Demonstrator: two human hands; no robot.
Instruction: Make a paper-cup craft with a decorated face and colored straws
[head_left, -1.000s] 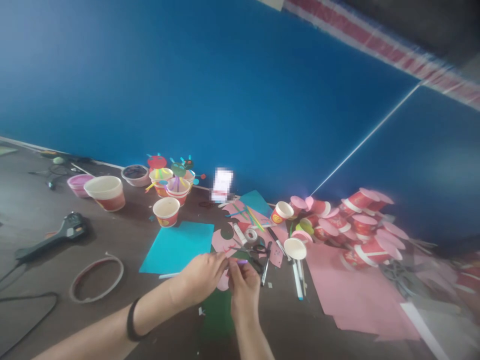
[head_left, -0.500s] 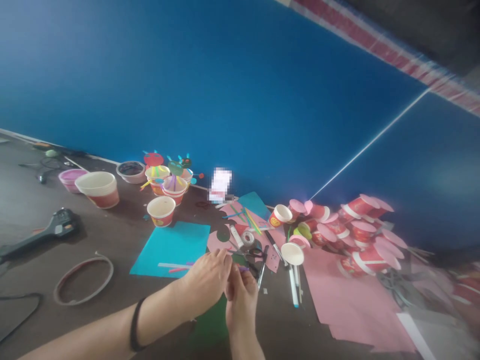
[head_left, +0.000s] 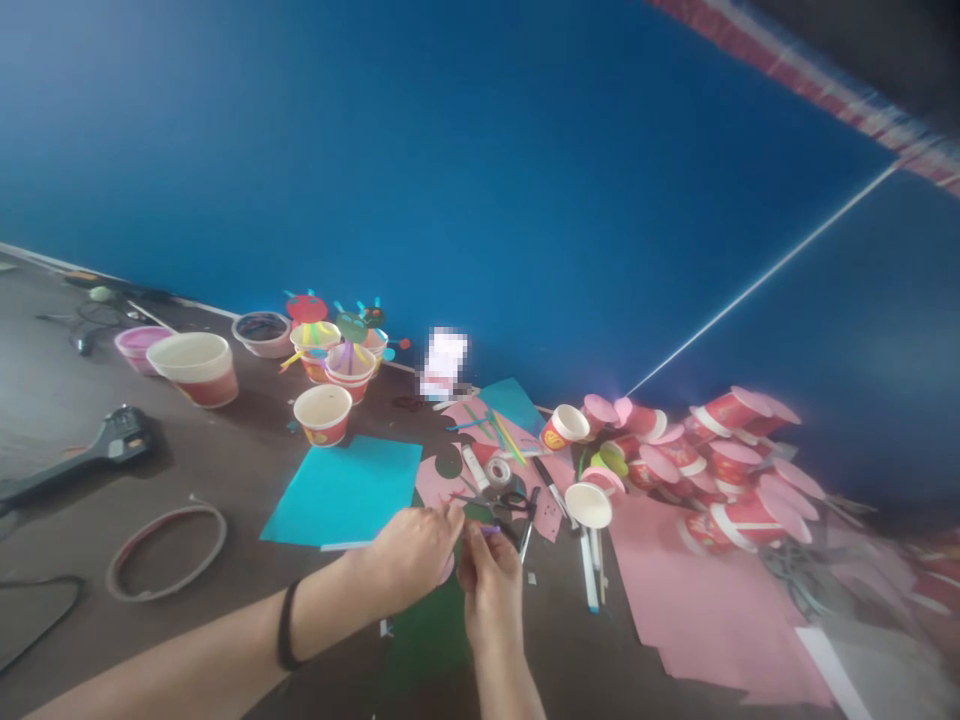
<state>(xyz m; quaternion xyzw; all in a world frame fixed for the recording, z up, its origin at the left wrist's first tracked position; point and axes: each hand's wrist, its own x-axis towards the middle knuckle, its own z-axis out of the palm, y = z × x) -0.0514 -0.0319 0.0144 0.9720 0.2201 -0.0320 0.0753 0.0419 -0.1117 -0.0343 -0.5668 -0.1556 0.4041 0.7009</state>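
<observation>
Above a green sheet (head_left: pixel 431 640), my two hands come together near the middle of the table. My left hand (head_left: pixel 416 555), a black band (head_left: pixel 288 625) on its wrist, has its fingers curled closed; a small pinkish-purple bit shows under it, but what it grips is mostly hidden. Thumb and fingers of my right hand (head_left: pixel 491 575) are pinched on a thin purple strip (head_left: pixel 490 529), whose tip pokes out. A white strip (head_left: pixel 346 546) lies left of my left hand, along the near edge of a bright blue sheet (head_left: pixel 345 495).
Scissors (head_left: pixel 531 515), tape (head_left: pixel 498 471) and a glue stick (head_left: pixel 475 467) lie beyond my hands. Pink sheets (head_left: pixel 675 580) and a pile of red cups (head_left: pixel 724 465) are on the right. Cup figures (head_left: pixel 351 370), a white-rimmed cup (head_left: pixel 323 415) and a glue gun (head_left: pixel 112 440) stand left.
The pink and purple strip ends that stuck out left of my left hand no longer show there. My hands have shifted slightly right, still close together. The view has turned a little.
</observation>
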